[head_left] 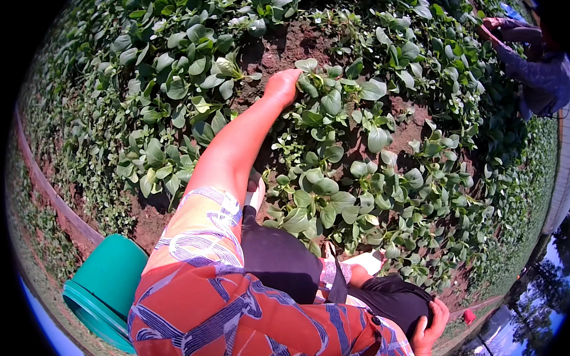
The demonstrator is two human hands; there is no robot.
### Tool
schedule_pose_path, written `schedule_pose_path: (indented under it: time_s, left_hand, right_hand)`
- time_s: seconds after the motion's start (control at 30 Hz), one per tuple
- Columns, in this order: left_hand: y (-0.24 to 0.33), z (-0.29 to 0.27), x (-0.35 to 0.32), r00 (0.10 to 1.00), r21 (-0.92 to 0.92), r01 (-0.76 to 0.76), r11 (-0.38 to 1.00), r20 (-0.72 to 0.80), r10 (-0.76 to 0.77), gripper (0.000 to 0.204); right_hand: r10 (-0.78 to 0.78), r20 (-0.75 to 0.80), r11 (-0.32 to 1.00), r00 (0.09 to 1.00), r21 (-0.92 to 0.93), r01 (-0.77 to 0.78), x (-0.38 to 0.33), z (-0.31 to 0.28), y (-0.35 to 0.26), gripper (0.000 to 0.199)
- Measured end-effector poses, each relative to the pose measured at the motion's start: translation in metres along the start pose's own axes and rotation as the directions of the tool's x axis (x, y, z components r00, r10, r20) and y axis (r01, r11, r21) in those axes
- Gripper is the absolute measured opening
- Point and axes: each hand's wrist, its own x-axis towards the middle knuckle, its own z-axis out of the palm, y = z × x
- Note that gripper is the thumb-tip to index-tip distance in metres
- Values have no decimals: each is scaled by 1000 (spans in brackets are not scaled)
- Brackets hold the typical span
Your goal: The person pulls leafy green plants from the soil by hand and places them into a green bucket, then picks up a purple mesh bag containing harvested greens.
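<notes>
- The left hand (283, 85) is stretched out toward 12 o'clock, arm bare from a patterned orange short sleeve, and reaches into a bed of leafy green plants (333, 113).
- Its fingers are curled down among the leaves of one plant just at 1 o'clock of the wrist; whether they have closed on a stem or leaf I cannot tell, as the leaves hide the fingertips.
- The right hand (428, 330) sits low at 5 o'clock, fingers bent and resting on a knee in dark cloth; it holds nothing that shows.
- The plants grow in reddish-brown soil (293, 46), with a bare patch just beyond the reaching hand at 12 o'clock.
- A teal bucket (107, 288) stands at 8 o'clock, just beside the person's left side, at the edge of the bed.
- Another person in a blue sleeve (535, 72) bends over the same bed far off at 2 o'clock, well apart from both hands.
</notes>
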Motion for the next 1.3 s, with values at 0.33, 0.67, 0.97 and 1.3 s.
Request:
schedule_pose_path:
  time_s: [0.33, 0.67, 0.97, 1.3]
  left_hand:
    - [4, -13, 11, 776, -823, 438, 362, 143, -614, 9]
    - [-7, -27, 5, 675, -944, 286, 164, 77, -733, 9]
    - [116, -16, -77, 823, -311, -66, 948, 521, 228, 27]
    - [162, 27, -81, 425, -28, -791, 611, 692, 583, 18]
  right_hand:
    - [2, 12, 1000, 1000, -17, -1, 3, -2, 2, 31]
    - [13, -5, 999, 1000, -29, -13, -4, 0, 11, 33]
    - [18, -42, 999, 999, -26, -19, -5, -3, 13, 34]
    - [28, -63, 1000, 998, -8, -29, -16, -5, 16, 35]
